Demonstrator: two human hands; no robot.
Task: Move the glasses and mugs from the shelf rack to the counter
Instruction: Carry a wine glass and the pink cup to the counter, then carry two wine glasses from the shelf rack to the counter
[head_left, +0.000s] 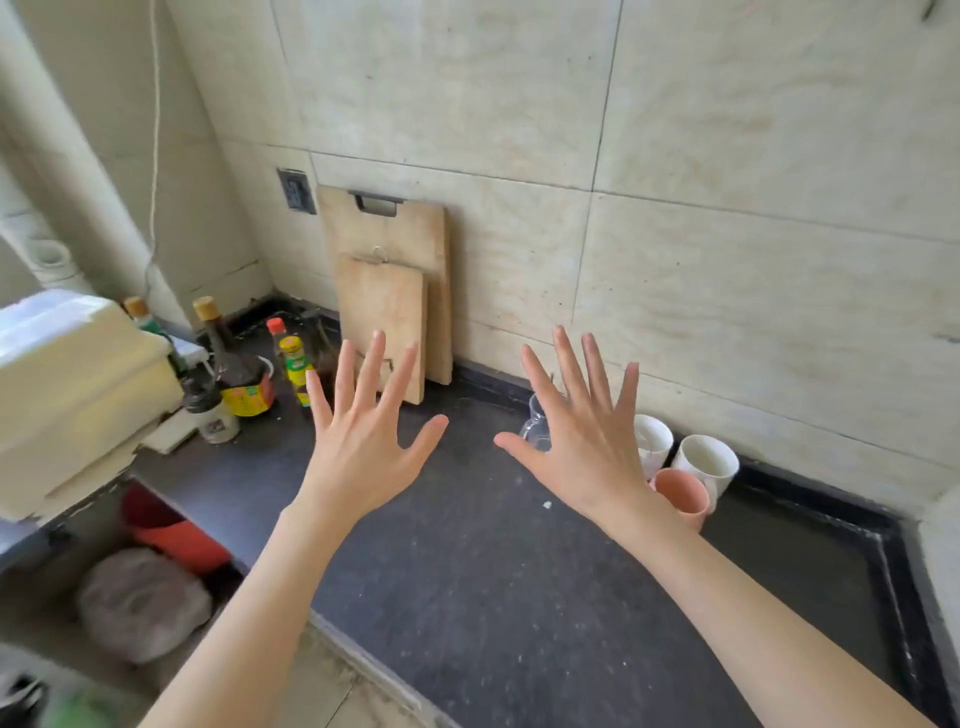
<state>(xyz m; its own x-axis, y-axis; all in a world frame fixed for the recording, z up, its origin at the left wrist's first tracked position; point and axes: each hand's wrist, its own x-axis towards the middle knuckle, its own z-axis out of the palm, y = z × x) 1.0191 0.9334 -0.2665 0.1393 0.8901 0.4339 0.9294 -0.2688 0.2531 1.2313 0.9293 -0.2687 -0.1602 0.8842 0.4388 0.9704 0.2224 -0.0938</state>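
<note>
My left hand (363, 436) and my right hand (582, 436) hover side by side above the dark counter (467, 571), palms down, fingers spread, holding nothing. Behind my right hand a clear glass (535, 426) stands on the counter, partly hidden by the thumb and palm. To the right of that hand, near the wall, stand two white mugs (652, 439) (706, 462) and a pink cup (683, 493), all upright. No shelf rack shows in the view.
Two wooden cutting boards (389, 291) lean on the tiled wall. Sauce bottles (234, 364) (296, 364) and a small jar (213, 415) crowd the back left corner. A cream box (72, 384) sits at left. A sunken black tray edge (883, 545) lies at right.
</note>
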